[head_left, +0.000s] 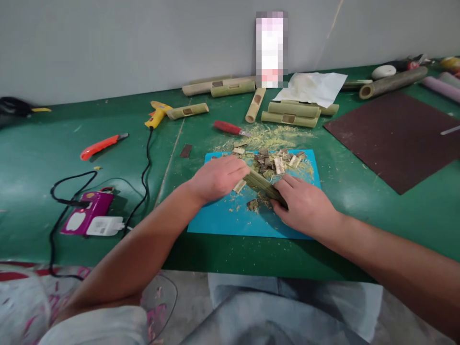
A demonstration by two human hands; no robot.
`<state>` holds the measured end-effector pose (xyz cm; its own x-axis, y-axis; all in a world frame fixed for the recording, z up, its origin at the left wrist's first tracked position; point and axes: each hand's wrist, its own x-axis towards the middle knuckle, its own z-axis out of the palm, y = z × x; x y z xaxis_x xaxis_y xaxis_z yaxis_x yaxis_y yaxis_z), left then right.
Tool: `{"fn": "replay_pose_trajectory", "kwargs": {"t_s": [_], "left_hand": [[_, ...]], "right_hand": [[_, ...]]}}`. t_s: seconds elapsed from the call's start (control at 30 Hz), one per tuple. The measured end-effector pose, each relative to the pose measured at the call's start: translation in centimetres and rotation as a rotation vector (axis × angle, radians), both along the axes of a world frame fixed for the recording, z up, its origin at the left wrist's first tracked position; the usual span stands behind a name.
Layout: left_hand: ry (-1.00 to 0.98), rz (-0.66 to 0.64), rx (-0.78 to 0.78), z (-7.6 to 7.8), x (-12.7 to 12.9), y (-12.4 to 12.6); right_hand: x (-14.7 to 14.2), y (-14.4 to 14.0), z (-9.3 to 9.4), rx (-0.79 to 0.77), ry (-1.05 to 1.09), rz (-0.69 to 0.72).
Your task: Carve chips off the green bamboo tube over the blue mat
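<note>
A green bamboo tube (263,184) lies slantwise between my hands over a blue sheet (223,221). My left hand (223,177) is closed around its upper left end. Around the lower right end my right hand (300,203) is wrapped, thumb underneath. Dark and pale bamboo chips (268,163) with shavings are heaped on the sheet just beyond the tube. One small chip cluster (253,205) rests below it. Behind the sheet lies a red-handled chisel-like tool (230,128), its tip among sawdust (275,136).
Several notched bamboo tubes (293,111) lie at the back, some under white paper (312,88). To the left are a yellow glue gun (158,114), an orange utility knife (102,146) and a purple power strip (88,211) with black cords. A dark brown sheet (391,139) covers the right side.
</note>
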<state>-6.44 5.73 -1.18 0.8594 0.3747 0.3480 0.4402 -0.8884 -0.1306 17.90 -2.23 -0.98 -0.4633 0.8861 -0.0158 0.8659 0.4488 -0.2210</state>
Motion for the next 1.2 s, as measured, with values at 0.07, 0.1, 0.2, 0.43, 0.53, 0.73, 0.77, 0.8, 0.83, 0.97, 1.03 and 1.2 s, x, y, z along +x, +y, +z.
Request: {"fn": "replay_pose_trajectory", "kwargs": {"t_s": [0.07,0.1,0.2,0.43,0.53,0.73,0.77,0.8,0.83,0.97,1.03,1.2], "left_hand": [[0.015,0.05,0.032,0.1,0.1,-0.1],[0.026,0.059,0.039,0.1,0.1,-0.2],[0.028,0.023,0.025,0.1,0.5,-0.6],[-0.343,0.323,-0.184,-0.3,0.9,-0.8],[-0.413,0.394,-0.232,-0.4,1.3,-0.9],[-0.444,0.377,-0.239,-0.8,1.8,-1.0],[-0.442,0.377,-0.244,-0.9,1.8,-0.9],[-0.439,0.376,-0.251,-0.9,1.8,-0.9],[-0.433,0.376,-0.259,-0.9,1.8,-0.9],[-0.402,0.366,-0.25,-0.8,1.6,-0.9],[-0.392,0.376,-0.223,-0.8,1.5,-0.8],[-0.385,0.429,-0.212,-0.9,1.4,-0.5]], "right_hand": [[0.0,0.0,0.0,0.005,0.005,-0.014],[0.0,-0.1,0.0,0.007,0.009,-0.018],[-0.1,-0.1,0.1,-0.013,0.009,-0.027],[-0.4,-0.5,0.4,-0.079,0.01,-0.115],[-0.5,-0.6,0.6,-0.082,-0.005,-0.14],[-0.8,-0.9,0.7,-0.056,-0.019,-0.119],[-0.8,-1.0,0.7,-0.048,-0.018,-0.112],[-0.8,-1.0,0.6,-0.043,-0.015,-0.106],[-0.8,-1.0,0.6,-0.046,-0.013,-0.103],[-0.9,-1.0,0.8,-0.087,-0.022,-0.105],[-0.9,-1.0,0.9,-0.108,-0.031,-0.109],[-0.8,-1.1,0.8,-0.124,-0.051,-0.107]]}}
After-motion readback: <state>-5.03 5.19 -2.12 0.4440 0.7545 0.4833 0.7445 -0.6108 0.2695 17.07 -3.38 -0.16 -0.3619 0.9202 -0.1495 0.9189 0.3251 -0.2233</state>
